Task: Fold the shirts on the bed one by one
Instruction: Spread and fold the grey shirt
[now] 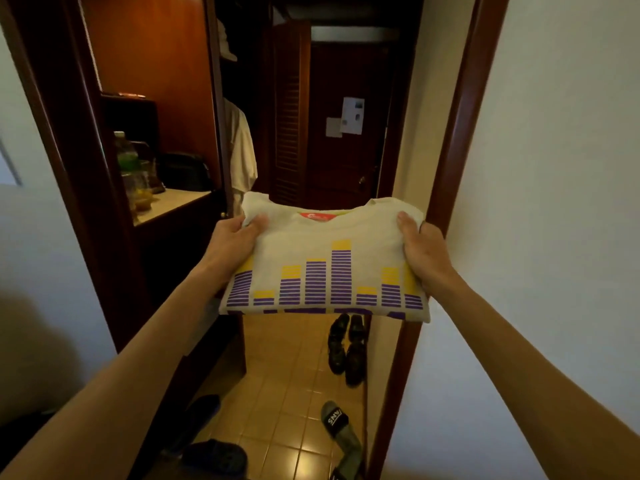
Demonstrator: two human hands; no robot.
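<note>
A folded white shirt (325,265) with purple and yellow bars printed on it and a red neck label is held out flat in front of me, at chest height in a doorway. My left hand (235,240) grips its left edge, thumb on top. My right hand (420,251) grips its right edge the same way. The bed is not in view.
A dark wooden wardrobe (145,98) stands open on the left, with bottles (130,168) on its shelf and a pale garment (242,150) hanging inside. Black shoes (346,348) and sandals (341,427) lie on the tiled floor below. A dark door (346,133) closes the corridor ahead; a white wall is at right.
</note>
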